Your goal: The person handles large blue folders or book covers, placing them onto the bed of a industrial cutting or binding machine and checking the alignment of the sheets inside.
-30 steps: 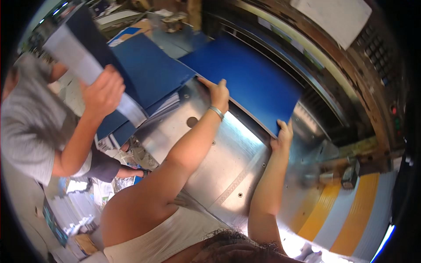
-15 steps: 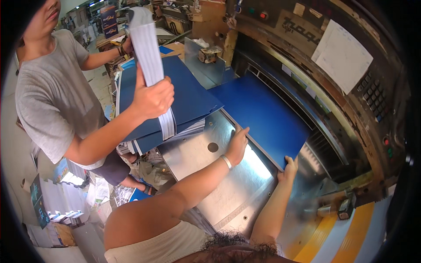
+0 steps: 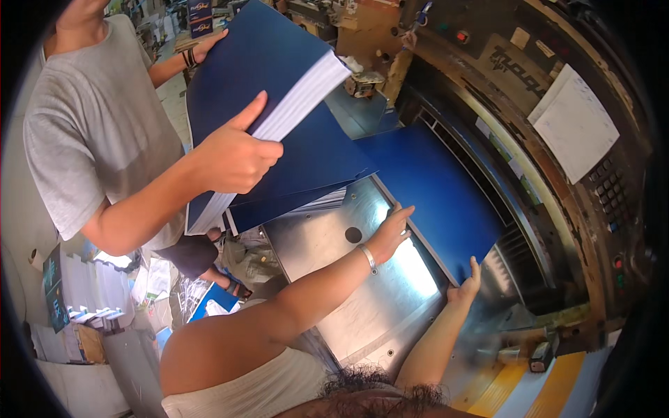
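Observation:
A wide blue-covered book (image 3: 435, 195) lies on the metal machine table (image 3: 327, 240), its far side under the front of the cutting machine. My right hand (image 3: 465, 282) grips its near right corner, thumb up along the side, the other fingers partly hidden. By the near edge, my left hand (image 3: 391, 235) has its fingers stretched out and looks open; whether its fingertips touch the book I cannot tell. At the left, a co-worker's hand (image 3: 226, 157) holds a thick blue-covered book (image 3: 261, 59) tilted above a pile of similar blue books (image 3: 300, 153).
The machine's panel carries a keypad (image 3: 610, 195), buttons and a hanging paper sheet (image 3: 575, 125). A co-worker in a grey shirt (image 3: 97, 125) stands close on the left. Stacked books (image 3: 94, 285) and loose paper lie on the floor behind. Yellow-striped material (image 3: 498, 390) is at lower right.
The co-worker has swung the thick book from upright to tilted, its blue cover now showing. My left hand has come slightly off the book's edge; my right hand stays at the corner.

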{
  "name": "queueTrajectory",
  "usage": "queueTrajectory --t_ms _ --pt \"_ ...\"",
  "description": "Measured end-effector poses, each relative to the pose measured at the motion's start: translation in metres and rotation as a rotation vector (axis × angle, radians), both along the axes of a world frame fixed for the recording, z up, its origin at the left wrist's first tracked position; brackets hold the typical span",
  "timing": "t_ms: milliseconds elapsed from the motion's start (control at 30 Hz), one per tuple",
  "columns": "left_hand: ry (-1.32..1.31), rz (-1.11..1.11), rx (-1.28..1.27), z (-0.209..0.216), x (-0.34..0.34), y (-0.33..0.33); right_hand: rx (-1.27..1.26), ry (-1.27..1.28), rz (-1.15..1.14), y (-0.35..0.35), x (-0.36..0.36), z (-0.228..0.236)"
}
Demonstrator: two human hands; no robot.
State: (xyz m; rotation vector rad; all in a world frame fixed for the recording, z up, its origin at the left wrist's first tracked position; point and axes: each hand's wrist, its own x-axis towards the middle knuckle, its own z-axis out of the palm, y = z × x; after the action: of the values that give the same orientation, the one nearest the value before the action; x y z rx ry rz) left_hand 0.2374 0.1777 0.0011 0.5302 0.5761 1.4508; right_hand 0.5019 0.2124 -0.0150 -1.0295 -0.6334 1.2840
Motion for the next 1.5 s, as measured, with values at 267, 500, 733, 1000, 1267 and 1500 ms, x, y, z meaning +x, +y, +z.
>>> queueTrajectory --t_ms 267,500,733,1000,1267,1500 --pt "0.023 0.038 -0.014 -0.009 -0.007 0.006 -0.067 0.037 0.018 -0.004 -0.02 0.014" --pt "0.02 0.01 0.02 -0.017 -0.003 0.007 0.069 -0.036 0.028 0.004 0.001 -0.008" --pt "0.048 -0.006 0.041 0.0 0.0 -0.001 0.029 -0.054 -0.003 0.003 0.001 -0.006" --pt "0.096 0.076 0.016 0.0 0.006 -0.001 0.02 -0.047 -0.016 0.002 0.0 -0.005" --pt "0.058 0.054 0.065 0.0 0.01 -0.001 0.035 -0.031 -0.018 0.0 0.002 -0.001" --pt "0.003 0.067 0.062 -0.011 0.001 0.005 0.013 -0.045 -0.012 0.003 -0.005 0.001"
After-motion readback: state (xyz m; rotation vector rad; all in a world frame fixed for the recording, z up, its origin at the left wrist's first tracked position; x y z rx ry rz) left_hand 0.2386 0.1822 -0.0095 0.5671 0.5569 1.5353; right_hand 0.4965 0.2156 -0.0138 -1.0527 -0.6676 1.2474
